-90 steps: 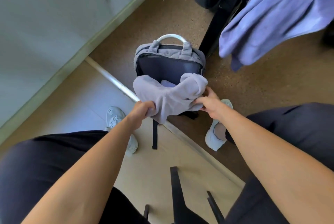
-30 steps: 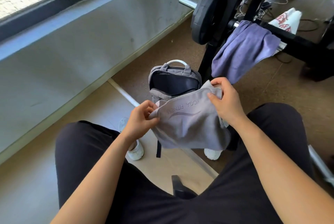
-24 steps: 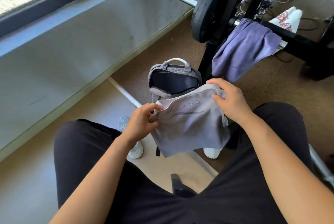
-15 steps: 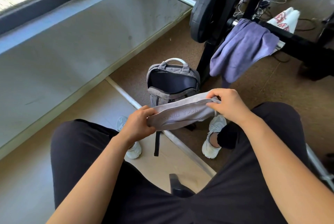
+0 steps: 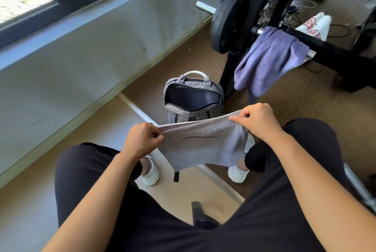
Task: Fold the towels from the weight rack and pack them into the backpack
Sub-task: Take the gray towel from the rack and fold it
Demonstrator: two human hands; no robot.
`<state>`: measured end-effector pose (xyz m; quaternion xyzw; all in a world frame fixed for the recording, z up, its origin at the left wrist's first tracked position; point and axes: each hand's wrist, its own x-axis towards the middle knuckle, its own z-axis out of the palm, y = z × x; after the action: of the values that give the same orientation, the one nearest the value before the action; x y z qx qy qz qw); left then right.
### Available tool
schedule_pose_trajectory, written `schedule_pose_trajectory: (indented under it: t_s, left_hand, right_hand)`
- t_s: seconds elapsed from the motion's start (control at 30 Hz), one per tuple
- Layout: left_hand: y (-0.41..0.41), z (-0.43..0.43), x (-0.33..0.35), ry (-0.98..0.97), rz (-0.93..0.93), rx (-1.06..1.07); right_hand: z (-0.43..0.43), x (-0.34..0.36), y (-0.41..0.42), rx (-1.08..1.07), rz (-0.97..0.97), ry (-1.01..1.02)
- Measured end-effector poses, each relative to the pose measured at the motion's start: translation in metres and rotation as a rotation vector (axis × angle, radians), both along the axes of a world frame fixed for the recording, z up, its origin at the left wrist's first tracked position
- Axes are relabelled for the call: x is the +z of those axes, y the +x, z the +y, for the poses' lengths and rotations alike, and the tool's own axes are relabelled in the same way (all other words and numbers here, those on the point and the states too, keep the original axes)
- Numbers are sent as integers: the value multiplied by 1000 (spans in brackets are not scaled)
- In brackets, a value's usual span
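Pinched at both top corners, left hand (image 5: 142,139) and right hand (image 5: 258,119): grey towel (image 5: 203,146), doubled along the top edge, "YOGA FITNESS" lettering upside down, hanging smooth over the knees. Just beyond, grey backpack (image 5: 191,111), upright, unzipped. Far right, purple towel (image 5: 268,58) draped on weight rack (image 5: 335,48).

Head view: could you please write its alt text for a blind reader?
Left hand and right hand pinch the top edge of a grey towel in front of an open backpack on the floor. A purple towel hangs on the weight rack.
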<state>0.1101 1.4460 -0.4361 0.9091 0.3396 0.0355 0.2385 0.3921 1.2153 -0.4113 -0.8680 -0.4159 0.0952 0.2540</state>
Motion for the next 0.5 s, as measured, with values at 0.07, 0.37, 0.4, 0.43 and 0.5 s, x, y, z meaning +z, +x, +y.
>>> schedule_pose_trajectory:
  t_s: [0.07,0.37,0.4,0.43,0.5]
  left_hand:
    - [0,2,2,-25,-55,50]
    - [4,23,4,-490,-623,480]
    - [4,25,2,-518,-669,509]
    - [5,26,1,-539,-703,538]
    - [5,28,-2,-546,-755,575]
  right_hand:
    - [0,1,1,-6,7,12]
    - [-2,-1,1,12,503,250]
    - [-1,0,-2,2,531,290]
    - [1,2,-5,-8,551,317]
    - [3,4,-10,-15,523,299]
